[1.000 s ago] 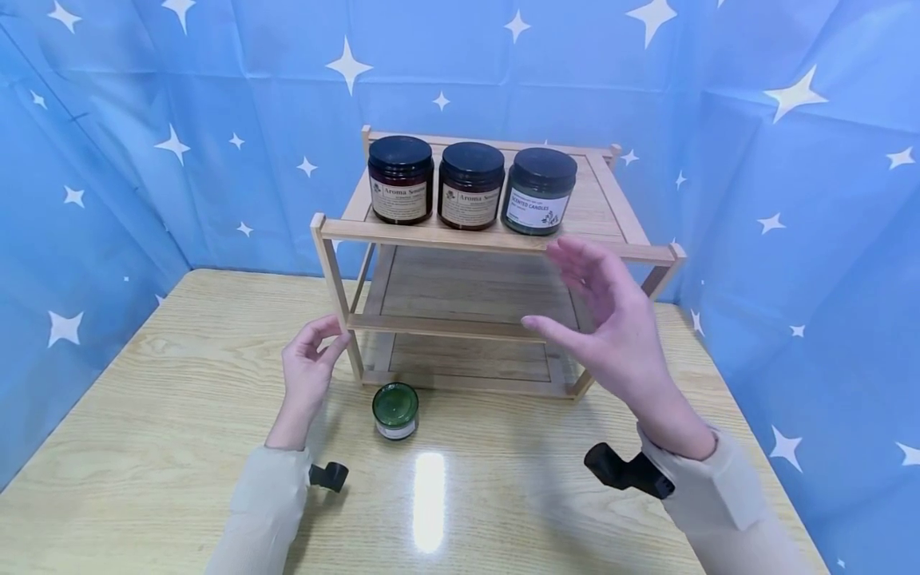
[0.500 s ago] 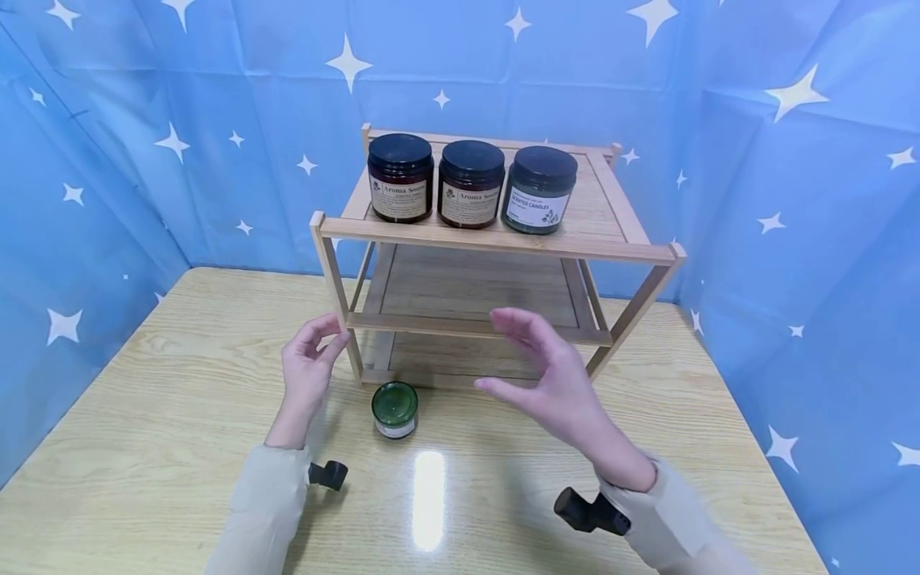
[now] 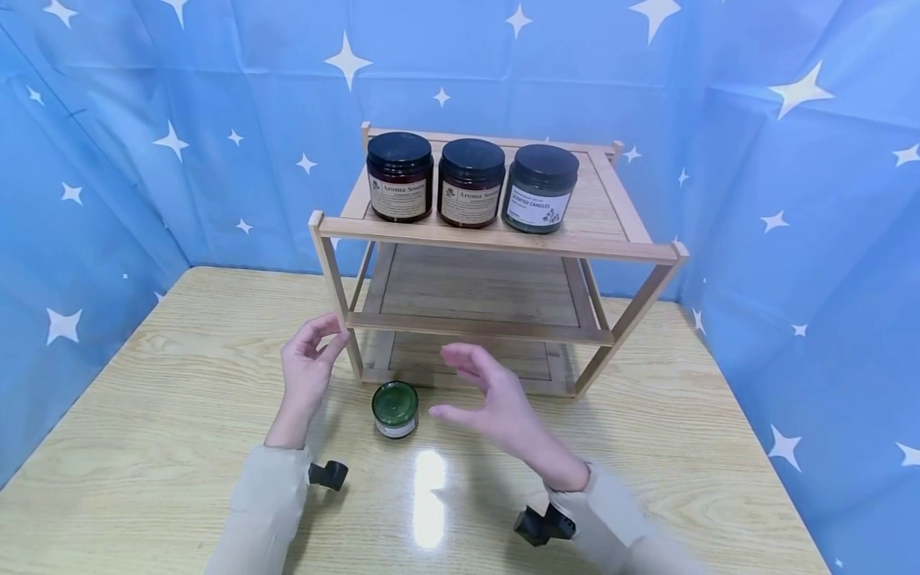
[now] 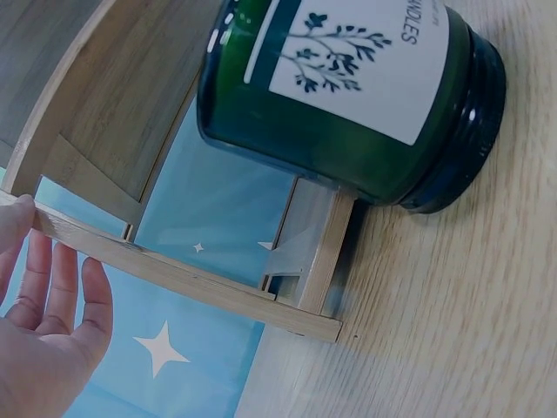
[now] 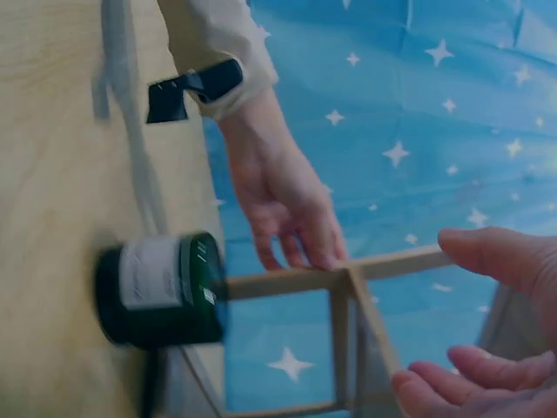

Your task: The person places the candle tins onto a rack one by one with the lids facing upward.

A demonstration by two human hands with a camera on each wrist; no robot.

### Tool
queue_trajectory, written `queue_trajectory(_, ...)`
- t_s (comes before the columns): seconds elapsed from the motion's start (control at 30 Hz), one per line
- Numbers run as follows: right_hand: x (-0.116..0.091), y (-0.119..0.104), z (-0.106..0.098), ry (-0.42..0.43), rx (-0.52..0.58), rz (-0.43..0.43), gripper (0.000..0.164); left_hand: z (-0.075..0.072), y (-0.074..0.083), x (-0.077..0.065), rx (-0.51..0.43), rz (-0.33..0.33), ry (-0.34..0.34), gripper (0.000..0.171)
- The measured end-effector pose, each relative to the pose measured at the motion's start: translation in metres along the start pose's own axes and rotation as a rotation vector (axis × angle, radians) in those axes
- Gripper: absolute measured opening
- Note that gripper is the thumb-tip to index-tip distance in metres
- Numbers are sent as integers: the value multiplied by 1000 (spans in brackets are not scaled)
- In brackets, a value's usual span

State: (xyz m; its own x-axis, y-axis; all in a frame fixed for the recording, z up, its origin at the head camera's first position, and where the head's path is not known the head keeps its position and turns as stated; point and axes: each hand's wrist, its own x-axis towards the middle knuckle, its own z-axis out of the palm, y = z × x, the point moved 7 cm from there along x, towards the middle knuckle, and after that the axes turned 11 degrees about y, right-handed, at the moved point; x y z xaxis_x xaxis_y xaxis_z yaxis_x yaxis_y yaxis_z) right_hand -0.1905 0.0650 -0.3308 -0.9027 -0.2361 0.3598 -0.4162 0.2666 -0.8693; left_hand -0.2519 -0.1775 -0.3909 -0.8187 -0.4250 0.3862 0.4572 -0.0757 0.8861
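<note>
My left hand (image 3: 307, 367) pinches the front left post of a wooden shelf rack (image 3: 496, 247) between thumb and fingers. Upside down on the table, just in front of the rack, stands a green glass scented candle jar (image 3: 395, 406). Its white label and dark lid (image 4: 461, 131), turned to the tabletop, show in the left wrist view. To the right of this jar is my right hand (image 3: 496, 399), thumb and fingers spread apart, holding nothing. A gap separates it from the green candle jar (image 5: 161, 292) in the right wrist view.
On the rack's top tier, near its front bar, stand two brown candle jars (image 3: 400, 180) with black lids and a dark green candle jar (image 3: 541, 192). A star-patterned blue curtain (image 3: 237, 104) hangs behind and beside the wooden table (image 3: 180, 383).
From beside the rack's upper right, my right hand has come down and left, close to the green candle jar. The left hand keeps its place on the post.
</note>
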Motion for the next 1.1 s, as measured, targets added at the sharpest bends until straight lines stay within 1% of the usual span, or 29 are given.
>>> queue_trajectory(0.17, -4, 16, 23, -48, 33, 58, 66, -1, 0, 0, -4, 11, -5, 29)
queue_trajectory(0.27, -6, 30, 35, -53, 43, 102, 67, -1, 1, 0, 1, 21, -11, 27)
queue_trajectory(0.43, -8, 52, 53, -46, 37, 146, 71, -2, 1, 1, 1, 22, -7, 28)
queue_trajectory(0.7, -9, 69, 70, -20, -55, 126, 76, 0, 1, 0, -23, 23, -5, 32)
queue_trajectory(0.9, -9, 79, 82, -14, -93, 115, 74, 1, 2, 0, -32, 29, -5, 32)
queue_trajectory(1.1, -7, 85, 87, 13, -136, 134, 70, 1, 2, 0, -22, 26, -9, 29)
